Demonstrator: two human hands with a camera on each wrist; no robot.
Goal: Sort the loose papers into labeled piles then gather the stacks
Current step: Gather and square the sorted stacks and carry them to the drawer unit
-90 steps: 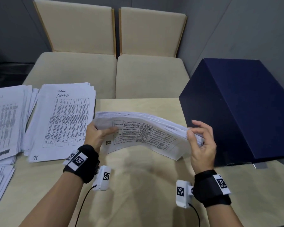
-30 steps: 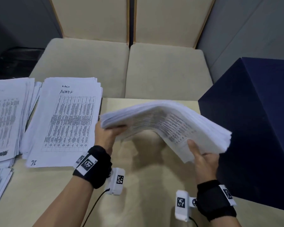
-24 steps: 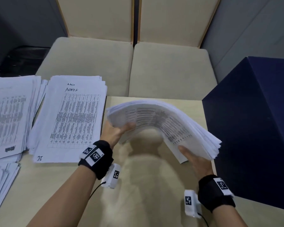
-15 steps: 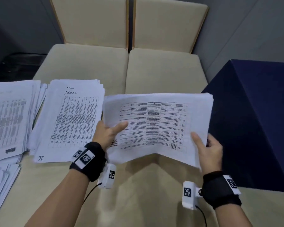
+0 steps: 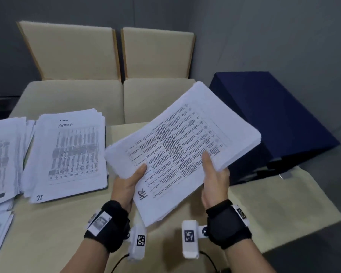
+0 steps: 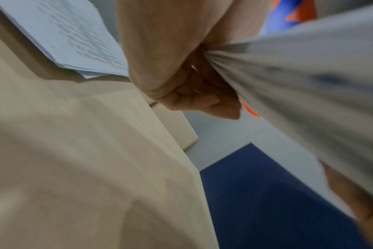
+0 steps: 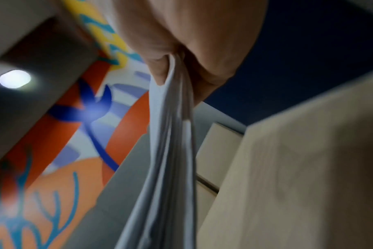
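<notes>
Both hands hold a thick stack of printed papers (image 5: pixel 182 148) marked "HR" above the table, tilted with its far end to the upper right. My left hand (image 5: pixel 130 179) grips the stack's near left edge, thumb on top; the left wrist view shows the fingers curled under the stack (image 6: pixel 298 80). My right hand (image 5: pixel 215 174) pinches the right edge, thumb on the printed face; the right wrist view shows the stack (image 7: pixel 170 151) edge-on. A second stack labelled "ADMIN" (image 5: pixel 71 158) lies flat on the table to the left.
More paper piles (image 5: pixel 2 158) lie at the table's left edge. A dark blue box (image 5: pixel 274 119) stands at the right, close to the held stack. Two beige chairs (image 5: pixel 114 75) stand behind the wooden table (image 5: pixel 264 209).
The stack, bowed between both hands a second ago, has been flattened, raised and turned so its far end points to the upper right. Both hands keep their grip.
</notes>
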